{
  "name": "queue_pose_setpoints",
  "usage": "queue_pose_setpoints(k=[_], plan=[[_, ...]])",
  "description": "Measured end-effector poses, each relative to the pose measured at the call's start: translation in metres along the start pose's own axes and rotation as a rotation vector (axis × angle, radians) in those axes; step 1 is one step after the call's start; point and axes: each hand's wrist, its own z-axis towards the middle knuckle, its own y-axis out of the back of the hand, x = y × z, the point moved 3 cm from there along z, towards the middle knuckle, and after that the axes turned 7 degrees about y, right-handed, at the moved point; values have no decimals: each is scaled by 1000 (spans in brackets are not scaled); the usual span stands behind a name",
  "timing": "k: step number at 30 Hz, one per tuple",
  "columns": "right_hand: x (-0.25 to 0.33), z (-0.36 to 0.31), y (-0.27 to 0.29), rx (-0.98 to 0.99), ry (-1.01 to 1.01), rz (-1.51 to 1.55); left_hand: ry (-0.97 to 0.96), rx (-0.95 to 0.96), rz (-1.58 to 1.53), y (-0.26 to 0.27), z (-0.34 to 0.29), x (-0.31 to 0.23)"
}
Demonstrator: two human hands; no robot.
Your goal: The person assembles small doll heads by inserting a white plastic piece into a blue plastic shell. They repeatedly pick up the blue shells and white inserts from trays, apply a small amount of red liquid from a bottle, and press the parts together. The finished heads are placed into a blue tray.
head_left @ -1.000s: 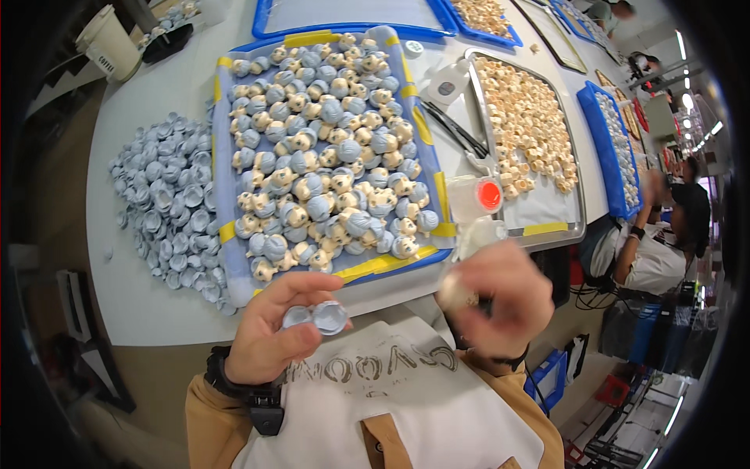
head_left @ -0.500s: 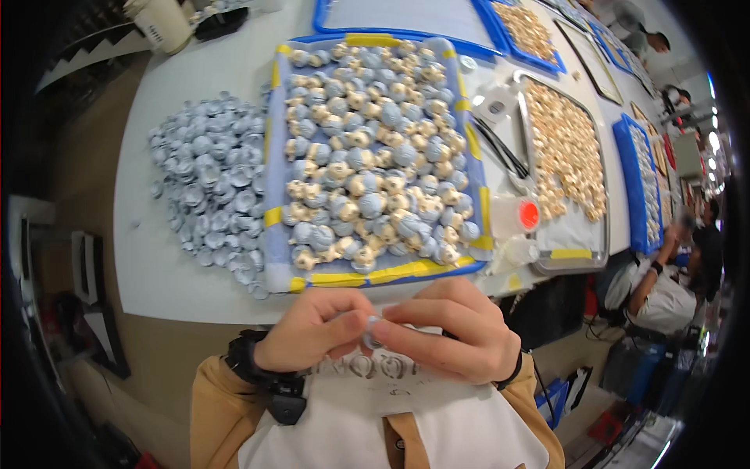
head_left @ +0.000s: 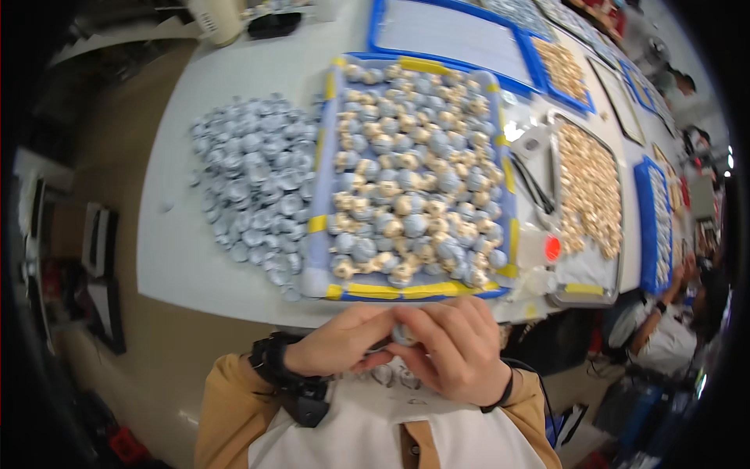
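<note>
Both of my hands meet in front of my chest, just off the near edge of the table. Between the thumb and fingers of my right hand [head_left: 457, 348] is a small rounded grey-blue piece [head_left: 404, 334]. My left hand [head_left: 344, 340] is closed in a pinch against it, and a greyish bit shows at its fingertips; the fingers hide most of this. Beyond my hands stands a shallow tray [head_left: 316, 266] edged with yellow tape, holding many small cream and pale blue figure parts [head_left: 414, 203]. Left of it, cup-shaped pale blue shells [head_left: 254, 172] lie heaped on the table.
A metal tray [head_left: 552, 234] of small cream parts [head_left: 590, 187] stands to the right. Between the trays lie black tweezers [head_left: 533, 186] and a container with a red-orange end [head_left: 551, 248]. A blue-rimmed tray [head_left: 375, 31] sits behind. Another person [head_left: 668, 324] sits at far right.
The view has shifted, so the table and trays appear further right and slightly lower. My fingers have regripped, with the hands closer together and the rounded piece turned between them.
</note>
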Motion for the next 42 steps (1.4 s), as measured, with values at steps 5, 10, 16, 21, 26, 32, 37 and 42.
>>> queue_pose_setpoints(k=[5,10,16,21,26,32,37,42], plan=[[-30,-8,27,-125,-175,-37,-282,-48,-230,1,0,-2],[-61,-12,20,5,-383,-270,-330,107,-192,-2,-6,-12],[-51,-26,50,-77,-316,-196,-477,71,-159,13,0,2],[-127,-101,143,-345,-735,-527,-397,-93,-283,10,3,-1],[-174,-140,135,-35,-724,-260,-378,7,-193,2,3,-7],[-176,-140,125,33,-764,-269,-234,77,-85,2,2,-6],[-181,-136,125,77,-818,-326,-187,200,-179,-4,0,-5],[-185,-140,126,61,-824,-307,-187,217,-98,-6,-3,-5]])
